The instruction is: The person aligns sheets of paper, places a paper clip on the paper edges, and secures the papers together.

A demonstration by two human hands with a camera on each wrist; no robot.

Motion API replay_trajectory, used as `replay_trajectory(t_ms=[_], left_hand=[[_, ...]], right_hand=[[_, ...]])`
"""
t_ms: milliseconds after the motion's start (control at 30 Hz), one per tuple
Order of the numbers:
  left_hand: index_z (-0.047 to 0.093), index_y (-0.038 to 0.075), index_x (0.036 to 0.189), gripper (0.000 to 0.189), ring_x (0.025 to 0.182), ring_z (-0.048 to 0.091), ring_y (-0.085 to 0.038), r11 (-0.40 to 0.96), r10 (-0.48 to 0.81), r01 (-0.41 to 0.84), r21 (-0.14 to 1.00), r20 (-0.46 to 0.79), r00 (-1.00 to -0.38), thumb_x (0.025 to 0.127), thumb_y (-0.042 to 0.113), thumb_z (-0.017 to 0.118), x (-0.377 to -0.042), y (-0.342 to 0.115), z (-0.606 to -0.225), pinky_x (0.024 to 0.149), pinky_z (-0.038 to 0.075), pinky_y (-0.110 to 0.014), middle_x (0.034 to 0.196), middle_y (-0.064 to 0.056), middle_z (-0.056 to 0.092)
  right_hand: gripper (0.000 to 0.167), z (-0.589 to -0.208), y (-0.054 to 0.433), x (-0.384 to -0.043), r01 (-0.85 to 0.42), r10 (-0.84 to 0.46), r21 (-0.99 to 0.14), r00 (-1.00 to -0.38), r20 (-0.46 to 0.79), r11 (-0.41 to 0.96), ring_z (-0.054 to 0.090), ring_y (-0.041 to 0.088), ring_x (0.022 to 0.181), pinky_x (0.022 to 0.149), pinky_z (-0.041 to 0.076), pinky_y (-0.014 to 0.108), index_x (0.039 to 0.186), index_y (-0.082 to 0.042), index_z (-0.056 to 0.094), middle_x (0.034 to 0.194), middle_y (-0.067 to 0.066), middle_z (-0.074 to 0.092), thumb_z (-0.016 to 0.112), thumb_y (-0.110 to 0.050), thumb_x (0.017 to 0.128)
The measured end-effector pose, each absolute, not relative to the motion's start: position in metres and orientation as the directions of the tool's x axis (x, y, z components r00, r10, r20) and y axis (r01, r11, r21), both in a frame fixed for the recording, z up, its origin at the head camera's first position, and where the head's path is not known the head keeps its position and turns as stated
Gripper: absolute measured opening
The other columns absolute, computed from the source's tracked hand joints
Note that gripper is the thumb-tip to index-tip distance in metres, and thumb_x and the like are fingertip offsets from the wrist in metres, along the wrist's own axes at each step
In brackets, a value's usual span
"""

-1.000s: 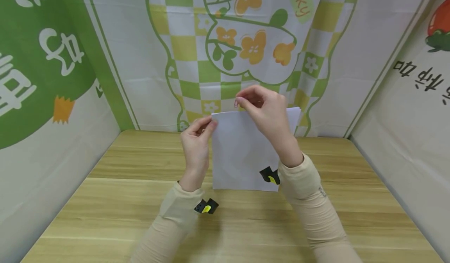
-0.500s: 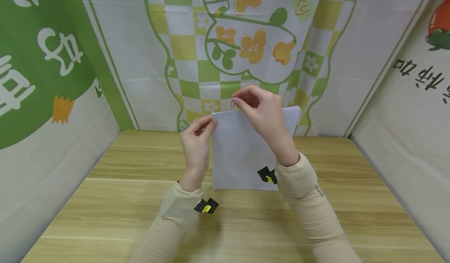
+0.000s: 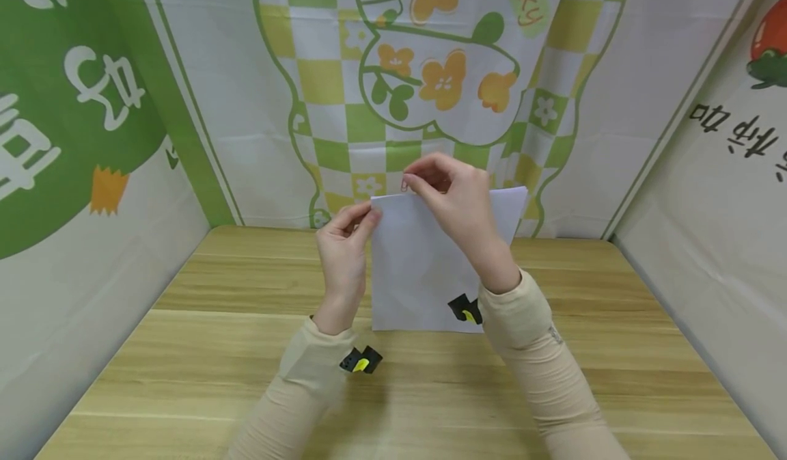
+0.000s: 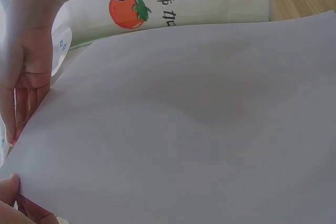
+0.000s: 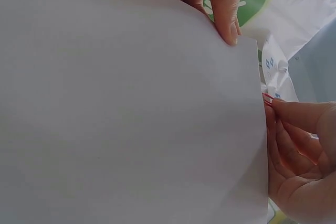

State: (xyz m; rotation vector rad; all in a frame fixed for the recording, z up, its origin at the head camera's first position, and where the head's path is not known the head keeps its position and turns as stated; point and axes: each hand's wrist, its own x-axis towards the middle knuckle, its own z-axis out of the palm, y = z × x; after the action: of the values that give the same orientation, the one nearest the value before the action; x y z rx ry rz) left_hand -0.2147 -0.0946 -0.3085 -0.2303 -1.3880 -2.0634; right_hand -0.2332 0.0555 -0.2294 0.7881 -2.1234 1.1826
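Note:
White paper (image 3: 424, 262), with more than one layer showing at its upper right corner, stands upright over the table. My left hand (image 3: 346, 251) pinches its upper left corner between thumb and fingers; the thumb lies on the near face. Between the thumb and forefinger of my right hand (image 3: 464, 204) is a small red paper clip (image 3: 404, 185), right at the paper's top edge. In the right wrist view the clip (image 5: 268, 99) points at that edge, a little way along from the corner my left hand grips. The paper hides some of the right hand's fingers in the left wrist view.
The wooden table (image 3: 246, 378) extends around the paper. A printed green and white cloth (image 3: 344, 84) hangs behind it, with printed side cloths at left (image 3: 92, 275) and right (image 3: 707, 207). Black and yellow wrist pieces (image 3: 361, 361) stick out by both cuffs.
My right hand has shifted slightly left with the paper clip, then down, bringing the clip to the paper's top edge. The left hand and the paper have stayed nearly still.

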Motion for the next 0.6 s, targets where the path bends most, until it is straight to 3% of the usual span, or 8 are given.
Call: replay_trajectory(t_ms=[600], left_hand=[[0.068, -0.013, 0.096, 0.024, 0.074, 0.059, -0.007, -0.235, -0.402, 0.579, 0.780, 0.465, -0.789, 0.079, 0.004, 0.074, -0.2147, -0.0949, -0.3086, 0.065, 0.047, -0.016, 0.078, 0.008, 0.067]], right_hand=[[0.011, -0.2318, 0.0560, -0.2346, -0.742, -0.231, -0.534, -0.649, 0.725, 0.406, 0.065, 0.007, 0.070, 0.065, 0.053, 0.021, 0.092, -0.009, 0.072, 0.084, 0.002, 0.072, 0.070, -0.018, 0.086]])
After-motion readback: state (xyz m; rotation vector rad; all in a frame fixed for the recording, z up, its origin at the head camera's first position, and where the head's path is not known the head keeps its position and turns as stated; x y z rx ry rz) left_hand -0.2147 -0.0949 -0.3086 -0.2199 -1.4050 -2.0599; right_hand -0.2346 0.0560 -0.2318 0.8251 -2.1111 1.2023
